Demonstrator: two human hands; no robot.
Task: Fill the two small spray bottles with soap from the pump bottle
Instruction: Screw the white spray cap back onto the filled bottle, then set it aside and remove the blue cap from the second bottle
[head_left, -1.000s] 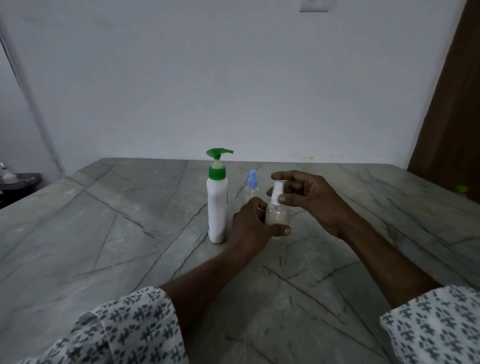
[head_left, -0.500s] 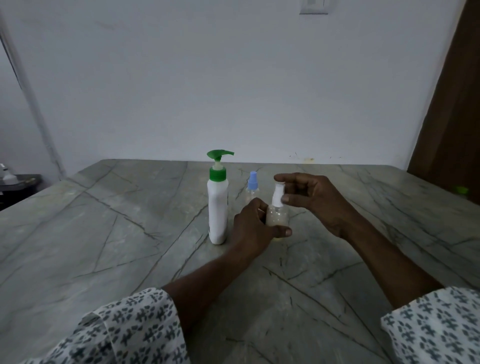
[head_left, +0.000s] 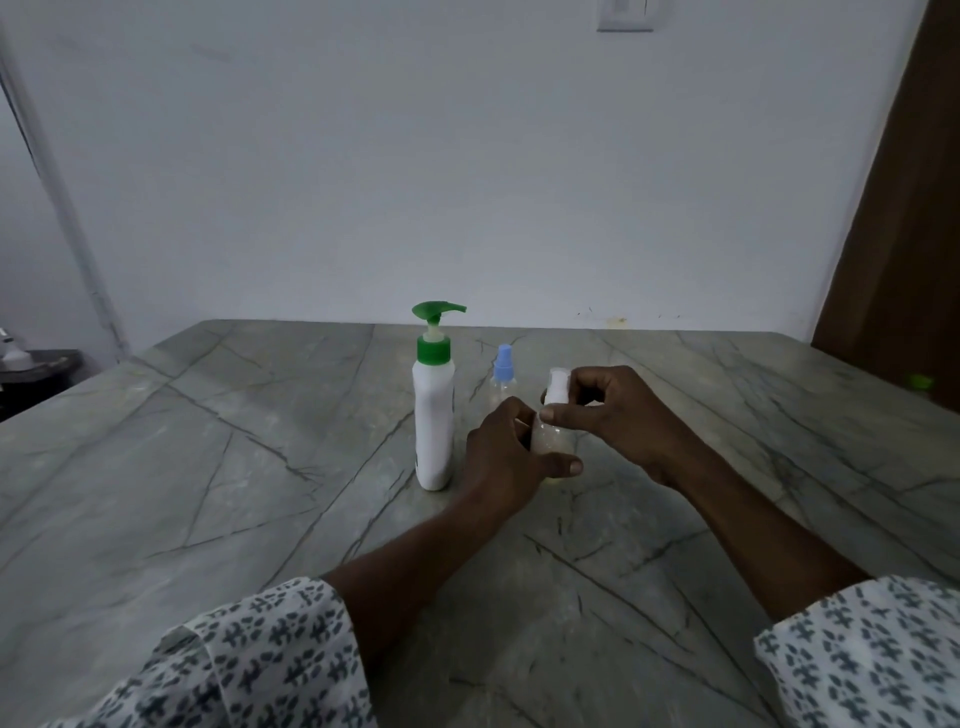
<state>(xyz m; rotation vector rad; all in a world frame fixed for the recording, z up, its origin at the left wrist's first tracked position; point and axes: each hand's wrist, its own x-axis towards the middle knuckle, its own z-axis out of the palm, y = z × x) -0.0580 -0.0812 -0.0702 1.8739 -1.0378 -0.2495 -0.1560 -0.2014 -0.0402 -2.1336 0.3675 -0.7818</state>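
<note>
Both my hands meet over the middle of the table, closed in grips.

My left hand (head_left: 506, 451) reaches in from the near edge, forearm bare past a rolled patterned sleeve (head_left: 249, 660), fingers curled round with the thumb (head_left: 563, 464) stretched out flat to the right across the front. My right hand (head_left: 618, 415) comes in from the near right corner, wrist bent, sitting a little higher than the left; its thumb and forefinger pinch together at the left while the other fingers curl loosely above. The two hands touch or nearly touch where the right thumb meets the left knuckles.
</note>
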